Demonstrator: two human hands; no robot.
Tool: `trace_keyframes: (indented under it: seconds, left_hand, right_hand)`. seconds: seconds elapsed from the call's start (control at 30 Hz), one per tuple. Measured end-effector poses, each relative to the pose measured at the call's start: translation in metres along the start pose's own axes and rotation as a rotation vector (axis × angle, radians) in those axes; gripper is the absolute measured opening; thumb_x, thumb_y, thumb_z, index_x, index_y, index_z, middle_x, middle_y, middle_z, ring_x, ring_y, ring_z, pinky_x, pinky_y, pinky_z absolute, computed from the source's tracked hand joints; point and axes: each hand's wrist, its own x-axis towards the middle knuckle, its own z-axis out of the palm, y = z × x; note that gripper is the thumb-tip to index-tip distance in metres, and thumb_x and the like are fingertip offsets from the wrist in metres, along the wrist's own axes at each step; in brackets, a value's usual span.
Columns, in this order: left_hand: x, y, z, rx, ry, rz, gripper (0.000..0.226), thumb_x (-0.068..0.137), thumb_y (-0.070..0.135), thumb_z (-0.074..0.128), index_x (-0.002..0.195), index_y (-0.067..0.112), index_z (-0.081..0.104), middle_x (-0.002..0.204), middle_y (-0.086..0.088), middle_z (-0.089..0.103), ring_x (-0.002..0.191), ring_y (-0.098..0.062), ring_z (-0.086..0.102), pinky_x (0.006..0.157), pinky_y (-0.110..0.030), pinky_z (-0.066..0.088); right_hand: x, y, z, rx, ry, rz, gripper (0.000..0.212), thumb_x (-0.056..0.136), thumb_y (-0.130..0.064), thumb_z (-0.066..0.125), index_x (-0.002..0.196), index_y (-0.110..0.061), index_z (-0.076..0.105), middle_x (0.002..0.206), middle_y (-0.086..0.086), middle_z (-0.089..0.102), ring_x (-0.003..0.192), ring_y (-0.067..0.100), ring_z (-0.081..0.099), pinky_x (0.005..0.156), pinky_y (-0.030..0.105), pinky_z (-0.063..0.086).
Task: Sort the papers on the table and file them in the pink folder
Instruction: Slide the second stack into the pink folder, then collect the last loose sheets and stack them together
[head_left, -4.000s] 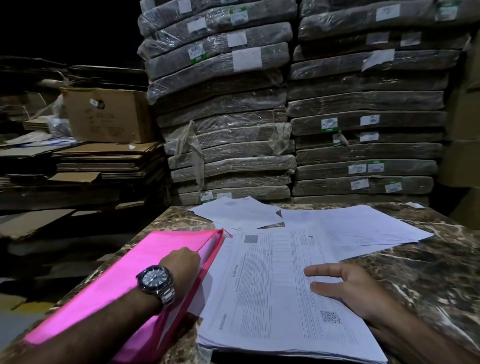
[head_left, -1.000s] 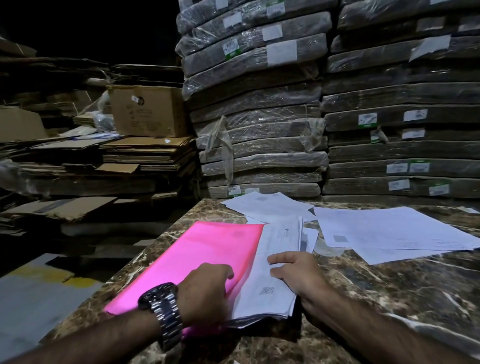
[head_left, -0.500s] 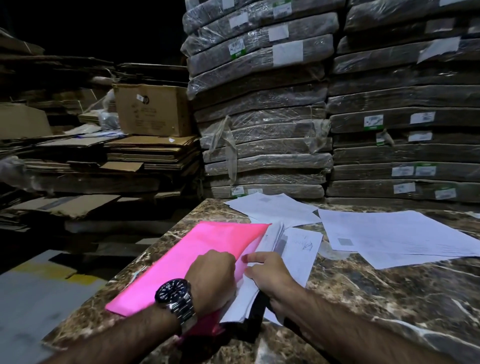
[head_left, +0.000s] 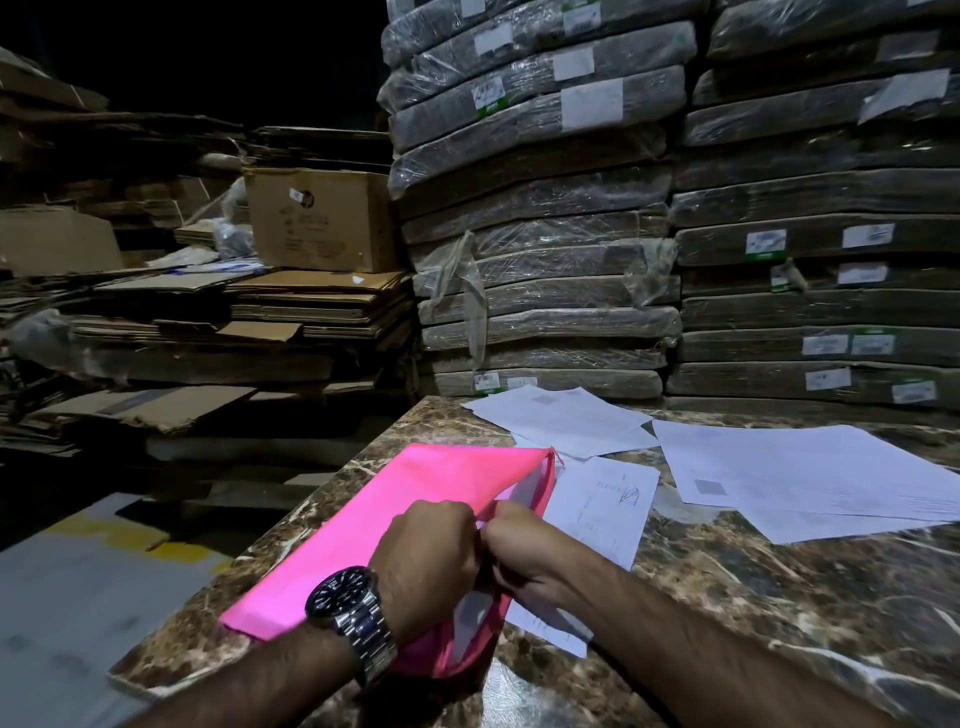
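Observation:
The pink folder (head_left: 374, 525) lies on the marble table (head_left: 779, 597), near its left edge, with white sheets inside showing at its open right side. My left hand (head_left: 431, 551), with a wristwatch, grips the folder's top flap at that open edge. My right hand (head_left: 524, 556) is curled at the same edge, its fingers tucked against the folder's opening and the sheets inside. One loose sheet (head_left: 597, 509) lies just right of the folder, partly under my right wrist. More loose papers (head_left: 800, 473) are spread at the right, and others (head_left: 561, 415) at the table's far edge.
Tall stacks of plastic-wrapped flat packages (head_left: 545, 234) stand right behind the table. Flattened cardboard and a brown carton (head_left: 317, 223) are piled at the left. The floor (head_left: 78, 582) drops away beyond the table's left edge.
The thick stack of papers went from lying beside the folder to inside it. The pink flap has come down over the sheets, and both hands have met at the folder's open edge.

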Motion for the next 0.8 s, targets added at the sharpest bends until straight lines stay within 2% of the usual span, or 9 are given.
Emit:
trace_keyframes:
  seconds: [0.1, 0.2, 0.3, 0.43, 0.53, 0.57, 0.63, 0.7, 0.8]
  left_hand:
    - [-0.001, -0.003, 0.002, 0.010, 0.016, -0.039, 0.030, 0.089, 0.030, 0.046, 0.064, 0.013, 0.041, 0.080, -0.014, 0.065, 0.075, -0.034, 0.059, 0.057, -0.032, 0.033]
    - [-0.004, -0.007, 0.009, 0.029, 0.029, -0.022, 0.026, 0.090, 0.033, 0.043, 0.088, 0.013, 0.060, 0.092, -0.008, 0.070, 0.089, -0.031, 0.064, 0.069, -0.038, 0.050]
    - [-0.007, 0.000, 0.013, 0.033, 0.014, 0.042, 0.035, 0.091, 0.043, 0.046, 0.115, 0.022, 0.059, 0.107, 0.000, 0.069, 0.100, -0.022, 0.064, 0.082, -0.034, 0.051]
    - [0.006, 0.023, 0.019, -0.048, 0.015, 0.206, 0.030, 0.092, 0.044, 0.049, 0.113, 0.026, 0.060, 0.100, 0.004, 0.058, 0.094, -0.017, 0.058, 0.075, -0.027, 0.045]
    - [0.023, 0.037, 0.032, -0.074, -0.105, 0.319, 0.036, 0.093, 0.040, 0.047, 0.120, 0.021, 0.061, 0.116, 0.000, 0.063, 0.107, -0.020, 0.058, 0.090, -0.032, 0.047]
    - [0.027, 0.041, 0.036, -0.064, -0.130, 0.351, 0.036, 0.093, 0.040, 0.045, 0.118, 0.019, 0.062, 0.116, -0.001, 0.065, 0.108, -0.021, 0.059, 0.090, -0.034, 0.048]
    - [0.030, 0.048, 0.042, -0.062, -0.141, 0.393, 0.032, 0.093, 0.039, 0.043, 0.099, 0.015, 0.064, 0.098, -0.005, 0.070, 0.093, -0.025, 0.062, 0.078, -0.037, 0.049]
    - [0.032, 0.050, 0.046, -0.086, -0.126, 0.394, 0.035, 0.093, 0.041, 0.043, 0.081, 0.012, 0.058, 0.077, -0.006, 0.066, 0.075, -0.025, 0.059, 0.067, -0.038, 0.047]
    - [0.034, 0.047, 0.047, -0.148, -0.117, 0.352, 0.046, 0.087, 0.051, 0.042, 0.072, 0.009, 0.052, 0.065, -0.008, 0.059, 0.063, -0.023, 0.053, 0.063, -0.041, 0.045]
  right_hand:
    - [-0.009, 0.000, -0.017, -0.010, -0.071, 0.069, 0.033, 0.086, 0.017, 0.031, 0.092, -0.002, 0.057, 0.070, 0.013, 0.053, 0.062, 0.022, 0.058, 0.070, 0.037, 0.056]
    - [-0.024, 0.001, -0.038, -0.118, -0.042, 0.060, 0.024, 0.088, 0.013, 0.045, 0.103, -0.001, 0.058, 0.072, 0.018, 0.058, 0.051, 0.019, 0.056, 0.053, 0.028, 0.054]
    - [-0.039, -0.005, -0.064, -0.184, 0.079, 0.042, 0.011, 0.090, 0.006, 0.052, 0.095, 0.000, 0.060, 0.072, 0.018, 0.057, 0.044, 0.017, 0.049, 0.044, 0.025, 0.045]
    - [-0.052, -0.018, -0.106, -0.297, 0.293, 0.004, 0.014, 0.092, -0.002, 0.050, 0.080, -0.003, 0.057, 0.072, 0.016, 0.050, 0.047, 0.019, 0.044, 0.048, 0.028, 0.039]
    - [-0.055, -0.024, -0.128, -0.384, 0.407, 0.050, 0.020, 0.090, 0.000, 0.045, 0.072, -0.008, 0.045, 0.060, 0.010, 0.041, 0.040, 0.016, 0.035, 0.046, 0.021, 0.031]
    - [-0.055, -0.024, -0.133, -0.382, 0.414, 0.083, 0.018, 0.089, -0.001, 0.045, 0.073, -0.008, 0.044, 0.059, 0.008, 0.039, 0.042, 0.017, 0.034, 0.047, 0.023, 0.029]
    - [-0.055, -0.025, -0.135, -0.310, 0.410, 0.145, 0.009, 0.090, -0.002, 0.045, 0.083, -0.007, 0.047, 0.066, 0.008, 0.039, 0.049, 0.019, 0.033, 0.050, 0.027, 0.029]
    - [-0.056, -0.026, -0.132, -0.224, 0.405, 0.193, 0.005, 0.094, -0.005, 0.046, 0.096, -0.004, 0.050, 0.074, 0.012, 0.044, 0.052, 0.021, 0.041, 0.048, 0.027, 0.040]
    - [-0.055, -0.030, -0.125, -0.150, 0.396, 0.234, 0.022, 0.097, -0.011, 0.049, 0.116, 0.001, 0.047, 0.085, 0.018, 0.052, 0.064, 0.025, 0.054, 0.048, 0.030, 0.049]
